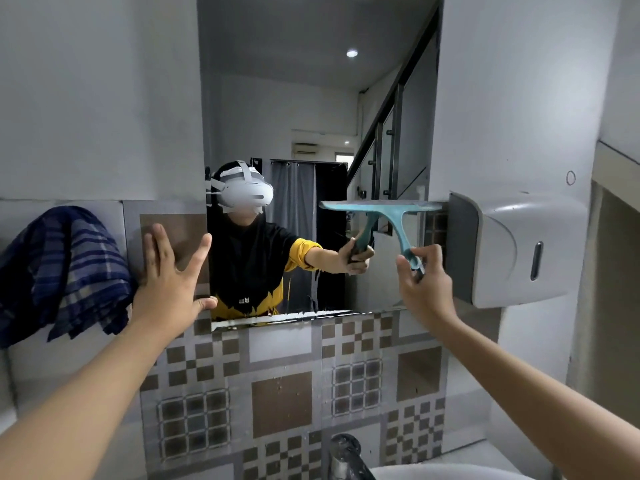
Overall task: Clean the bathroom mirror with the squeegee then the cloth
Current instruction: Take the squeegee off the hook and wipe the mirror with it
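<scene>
The tall mirror (311, 98) fills the wall ahead and reflects a person wearing a headset. My right hand (424, 282) grips the handle of a teal squeegee (391, 211), whose blade lies level against the mirror's lower right part, close to the dispenser. My left hand (173, 271) is open with fingers spread, resting flat on the tiled wall at the mirror's left edge. A blue checked cloth (65, 268) hangs on the wall at the left, a short way from my left hand. Streaks of water show along the mirror's bottom edge.
A white and grey paper dispenser (512, 247) juts from the wall right beside the mirror. A chrome tap (346, 455) and the rim of a white basin (433, 472) sit below. Patterned tiles (280, 403) cover the wall under the mirror.
</scene>
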